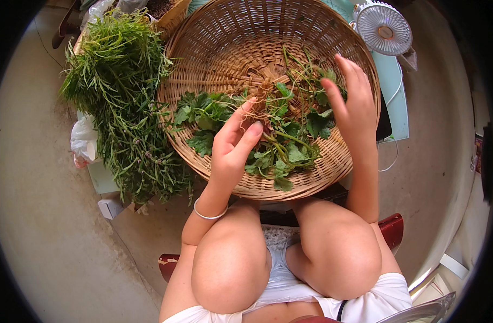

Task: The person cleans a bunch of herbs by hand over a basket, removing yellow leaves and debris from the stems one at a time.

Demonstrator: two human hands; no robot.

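Note:
A large round wicker basket (214, 66) sits in front of my knees. My left hand (232, 145) pinches a rooted leafy plant (295, 155) between thumb and fingers. Its thin brown roots (262, 101) rise past my fingertips, while the green stems and lobed leaves fan down to the right. Over the basket's right side, my right hand (357, 105) is raised with thumb and fingers apart, holding nothing. Loose stems and leaves (321, 121) lie just left of it. Another leafy bunch (206, 111) rests in the basket, left of my left hand.
A tall heap of narrow-leaved green sprigs (125, 101) stands left of the basket. Behind right, a small white fan (384, 30) stands by a pale green tabletop (398, 105), with a white cable (396, 157) hanging down. A white plastic bag (83, 135) is at the left.

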